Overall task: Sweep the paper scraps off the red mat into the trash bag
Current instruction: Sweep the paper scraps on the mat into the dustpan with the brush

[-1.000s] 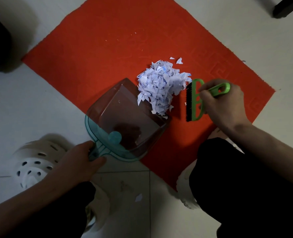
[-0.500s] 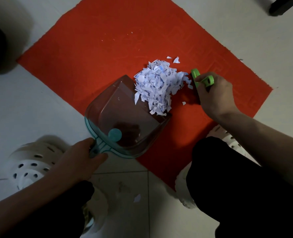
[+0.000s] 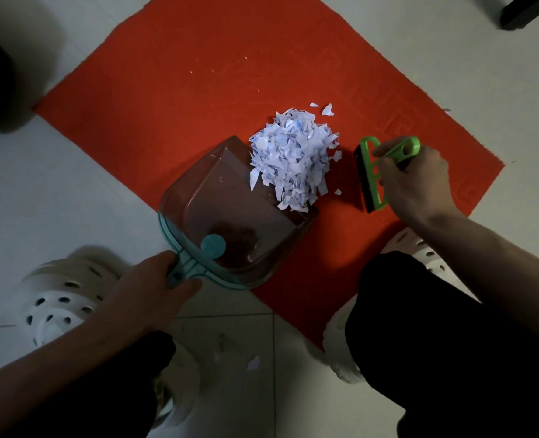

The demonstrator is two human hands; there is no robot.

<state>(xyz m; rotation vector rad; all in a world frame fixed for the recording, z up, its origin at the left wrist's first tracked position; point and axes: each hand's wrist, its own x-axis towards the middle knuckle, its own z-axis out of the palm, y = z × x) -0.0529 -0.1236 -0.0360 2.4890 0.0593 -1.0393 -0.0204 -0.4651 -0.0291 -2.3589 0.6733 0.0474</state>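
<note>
Pale floor tiles point(image 3: 72, 191) are partly covered by a red mat point(image 3: 198, 90), where paper scraps point(image 3: 293, 159) are heaped against a dustpan point(image 3: 230, 222), whose handle is gripped by the left hand point(image 3: 148, 289). A green brush point(image 3: 372, 175), clasped by the right hand point(image 3: 416, 181), has been drawn back, so another stroke seems needed.

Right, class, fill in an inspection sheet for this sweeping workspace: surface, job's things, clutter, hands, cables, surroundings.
Surface: red mat lying on pale floor tiles.
Job's things: paper scraps heaped at the mouth of the dustpan, partly on its lip; green brush to their right, apart from the heap; trash bag not in view.
Clutter: stray scraps beside the heap on the mat; one scrap on the tiles.
Hands: left hand grips the dustpan handle; right hand grips the brush handle.
Cables: nothing seen.
Surroundings: white clogs; dark object at top right.
</note>
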